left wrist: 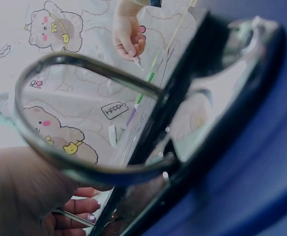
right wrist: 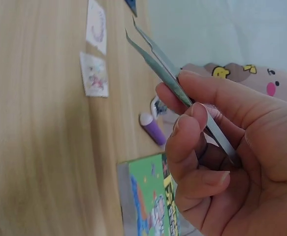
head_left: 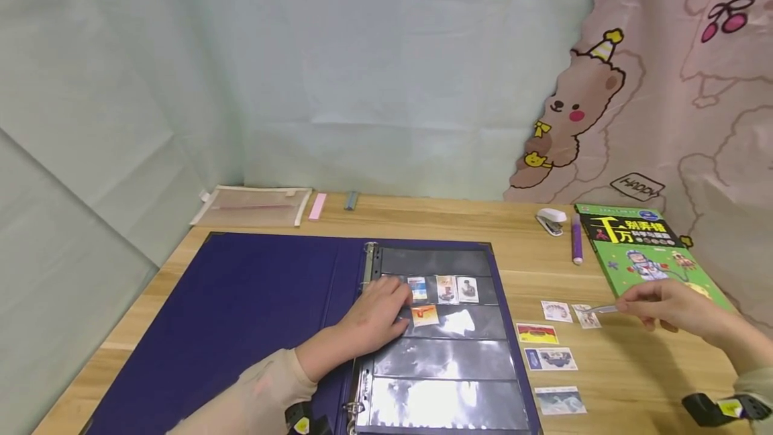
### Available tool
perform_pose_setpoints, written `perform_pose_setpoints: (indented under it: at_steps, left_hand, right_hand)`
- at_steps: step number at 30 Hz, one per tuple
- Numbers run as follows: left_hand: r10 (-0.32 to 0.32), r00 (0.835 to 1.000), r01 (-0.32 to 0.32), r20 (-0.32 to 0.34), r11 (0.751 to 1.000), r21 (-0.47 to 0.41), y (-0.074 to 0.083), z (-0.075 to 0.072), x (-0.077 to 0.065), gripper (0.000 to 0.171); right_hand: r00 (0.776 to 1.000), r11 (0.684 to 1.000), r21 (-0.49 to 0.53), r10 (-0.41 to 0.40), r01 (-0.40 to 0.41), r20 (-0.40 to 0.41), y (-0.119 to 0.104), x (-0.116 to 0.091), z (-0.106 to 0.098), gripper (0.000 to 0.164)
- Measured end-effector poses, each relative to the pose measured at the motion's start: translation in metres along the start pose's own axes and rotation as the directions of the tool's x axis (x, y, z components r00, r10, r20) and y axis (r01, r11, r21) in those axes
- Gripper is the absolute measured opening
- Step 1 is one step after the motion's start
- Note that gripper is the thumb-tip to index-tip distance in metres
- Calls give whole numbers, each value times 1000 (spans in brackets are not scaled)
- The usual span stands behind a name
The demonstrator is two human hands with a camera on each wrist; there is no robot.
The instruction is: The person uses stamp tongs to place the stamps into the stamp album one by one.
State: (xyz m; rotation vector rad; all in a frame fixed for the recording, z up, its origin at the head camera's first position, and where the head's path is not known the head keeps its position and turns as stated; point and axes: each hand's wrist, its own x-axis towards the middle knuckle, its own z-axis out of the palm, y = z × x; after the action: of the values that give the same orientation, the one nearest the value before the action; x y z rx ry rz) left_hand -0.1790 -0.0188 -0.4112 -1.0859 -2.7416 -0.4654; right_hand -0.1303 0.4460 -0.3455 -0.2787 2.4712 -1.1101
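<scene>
we rest our left hand [head_left: 376, 314] on the pocket page [head_left: 443, 359] beside the inner edge of the blue album [head_left: 266, 314], its fingers relaxed and gripping nothing, near three stamps in one row and an orange stamp [head_left: 425, 315] in the row below. with our right hand [head_left: 670, 307] we pinch the tweezers [right wrist: 165, 76], their tips slightly parted over a small stamp [right wrist: 94, 74] on the desk [head_left: 628, 381], beyond the album's right edge, where four more stamps lie. toward the desk's far edge we have a white stapler [head_left: 551, 219], a purple pen [head_left: 576, 240] and a green book [head_left: 652, 257].
</scene>
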Motion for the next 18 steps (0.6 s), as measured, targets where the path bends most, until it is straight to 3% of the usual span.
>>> perform_pose_setpoints:
  at_steps: [9, 18]
  left_hand:
    - [-1, 1000, 1, -5, 1000, 3, -1, 1, 0, 22]
    - [7, 1000, -7, -17, 1000, 4, -2, 3, 1, 22]
  right_hand:
    - [999, 999, -46, -28, 27, -24, 13, 3, 1, 21]
    - [999, 998, -62, -2, -2, -54, 17, 3, 2, 23]
